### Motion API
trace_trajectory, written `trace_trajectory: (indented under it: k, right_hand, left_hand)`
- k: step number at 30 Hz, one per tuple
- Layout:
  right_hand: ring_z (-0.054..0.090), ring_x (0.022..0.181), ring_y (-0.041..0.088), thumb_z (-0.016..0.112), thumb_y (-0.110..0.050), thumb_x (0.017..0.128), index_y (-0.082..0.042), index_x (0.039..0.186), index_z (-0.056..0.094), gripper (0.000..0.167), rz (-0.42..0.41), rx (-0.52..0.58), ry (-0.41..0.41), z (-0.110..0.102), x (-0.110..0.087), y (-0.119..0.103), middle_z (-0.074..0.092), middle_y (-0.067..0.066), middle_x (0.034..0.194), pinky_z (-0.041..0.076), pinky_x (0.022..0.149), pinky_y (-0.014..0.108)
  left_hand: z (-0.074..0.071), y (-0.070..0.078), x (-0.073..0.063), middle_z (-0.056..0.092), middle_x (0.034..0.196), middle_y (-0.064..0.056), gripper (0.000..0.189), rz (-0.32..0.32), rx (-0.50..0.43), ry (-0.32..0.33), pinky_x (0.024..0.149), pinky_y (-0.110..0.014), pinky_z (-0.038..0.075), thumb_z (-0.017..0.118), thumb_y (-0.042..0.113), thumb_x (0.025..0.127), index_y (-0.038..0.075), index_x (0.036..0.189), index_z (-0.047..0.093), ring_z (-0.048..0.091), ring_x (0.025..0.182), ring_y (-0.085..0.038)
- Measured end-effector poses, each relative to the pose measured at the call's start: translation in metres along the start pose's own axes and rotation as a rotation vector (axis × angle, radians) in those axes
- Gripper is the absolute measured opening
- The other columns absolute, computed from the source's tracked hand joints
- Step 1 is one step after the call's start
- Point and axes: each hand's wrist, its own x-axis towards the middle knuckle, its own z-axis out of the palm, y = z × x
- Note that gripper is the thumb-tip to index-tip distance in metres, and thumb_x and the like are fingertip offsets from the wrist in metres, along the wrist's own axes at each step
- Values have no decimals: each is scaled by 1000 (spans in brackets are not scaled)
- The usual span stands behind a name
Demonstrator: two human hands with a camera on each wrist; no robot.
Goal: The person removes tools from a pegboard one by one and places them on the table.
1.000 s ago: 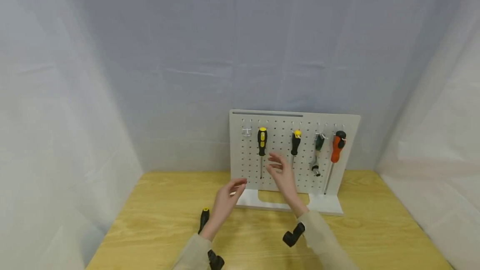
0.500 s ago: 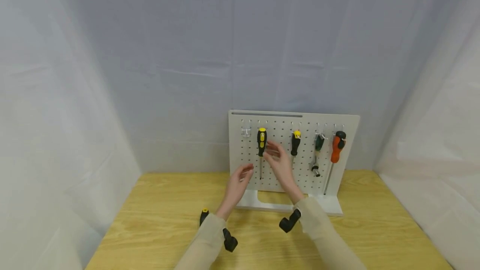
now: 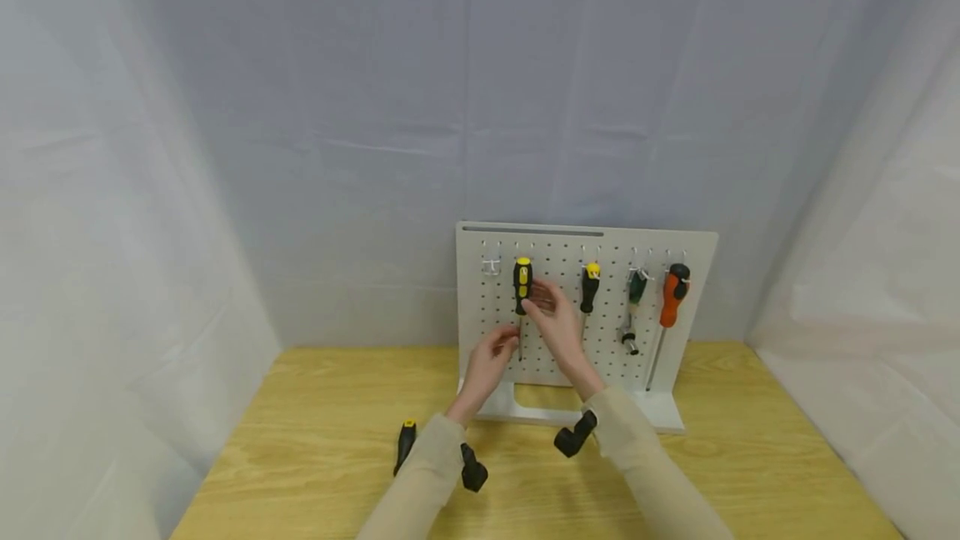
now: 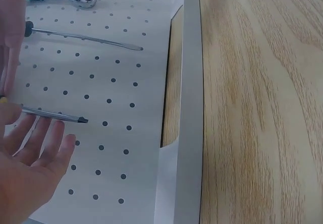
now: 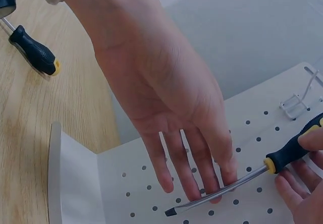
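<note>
A black-and-yellow screwdriver [image 3: 522,277] hangs upright, tip down, second from the left on the white pegboard [image 3: 471,307]. My right hand [image 3: 557,328] holds its handle from the right; the right wrist view shows the thumb on the front and fingers behind the handle [image 5: 290,151]. Lower down, my left hand [image 3: 487,362] is at the shaft, reaching from the left. Its fingers [image 5: 174,158] extend mostly straight behind the metal shaft [image 5: 234,185], with the thumb close beside it. The flat tip [image 4: 84,119] points past the left fingers in the left wrist view.
Left of the held tool is a bare hook [image 3: 491,266]. To its right hang another black-and-yellow screwdriver [image 3: 589,293], a green-handled ratchet [image 3: 637,287] and an orange screwdriver [image 3: 673,300]. One more black screwdriver [image 3: 406,443] lies on the wooden table [image 3: 322,407] beside my left sleeve.
My left hand has risen and moved right from near the board's base to the screwdriver's shaft. My right hand has moved up and left onto its handle.
</note>
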Motion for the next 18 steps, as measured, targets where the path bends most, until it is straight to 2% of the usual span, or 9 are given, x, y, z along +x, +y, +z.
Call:
trace_trajectory:
  k: [5,9,16,18]
  right_hand:
    - [62,118,36,71,-8,95,-1,141,52,50,7,-24,4,3,1,-1,61,21,132,52,103,45]
    - [64,115,36,72,-7,94,1,140,53,51,-4,-37,5,4,1,-2,62,22,130,54,100,46]
    - [65,112,36,71,-6,94,1,139,54,48,-21,-42,-1,2,-3,-4,63,21,127,54,99,48]
    - [65,111,36,71,-6,94,1,139,54,48,-31,-42,-7,2,-5,-6,63,22,127,54,99,48]
  left_hand:
    - [2,3,-1,67,124,-17,28,-63,-51,23,91,-41,58,61,15,103,0,127,63,65,111,-33]
    - [3,4,-2,68,119,-18,26,-86,-96,36,85,-37,61,64,11,101,-1,124,64,68,105,-32]
    - [1,5,-7,71,107,-13,22,-8,-116,50,77,-29,61,66,12,99,-2,116,66,71,92,-19]
    - [1,6,-8,71,107,-14,22,-17,-127,43,78,-30,62,66,11,99,-3,116,66,71,92,-21]
